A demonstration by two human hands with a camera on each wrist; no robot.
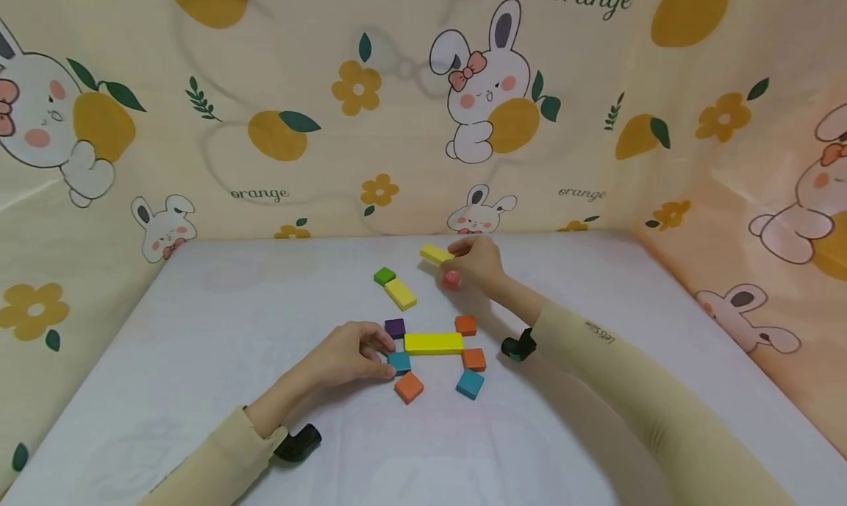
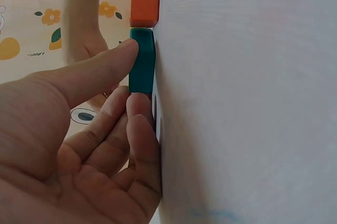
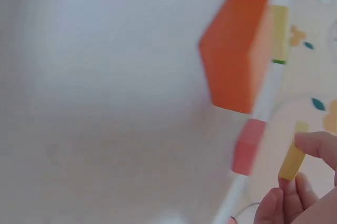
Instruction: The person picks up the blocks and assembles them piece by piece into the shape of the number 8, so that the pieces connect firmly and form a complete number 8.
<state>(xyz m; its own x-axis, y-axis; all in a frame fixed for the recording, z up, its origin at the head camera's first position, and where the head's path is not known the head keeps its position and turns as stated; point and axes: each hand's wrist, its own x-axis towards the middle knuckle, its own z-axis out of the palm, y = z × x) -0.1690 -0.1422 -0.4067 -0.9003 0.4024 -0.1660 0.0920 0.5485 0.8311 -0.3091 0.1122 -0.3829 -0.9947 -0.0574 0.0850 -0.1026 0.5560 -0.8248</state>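
At the back of the white table my right hand [image 1: 479, 262] pinches a yellow block [image 1: 436, 254] between thumb and fingertips. In the right wrist view that yellow block [image 3: 293, 158] is off the surface. A pink block [image 1: 452, 280] lies on the table just below this hand. My left hand [image 1: 349, 354] has its thumb and fingers around a teal block [image 1: 400, 362]; in the left wrist view the thumb lies on the teal block [image 2: 142, 60] and the fingertips are at its other end. Beside it, a long yellow block [image 1: 433, 343] lies between a purple block [image 1: 395, 328] and orange blocks [image 1: 466, 325].
Nearer the person lie an orange block [image 1: 409, 387] and another teal block [image 1: 470, 383]. Farther back, a green block [image 1: 384, 276] touches a tilted yellow block [image 1: 401, 294]. A cloth printed with rabbits and oranges [image 1: 410, 145] stands behind and beside the white table [image 1: 265, 285].
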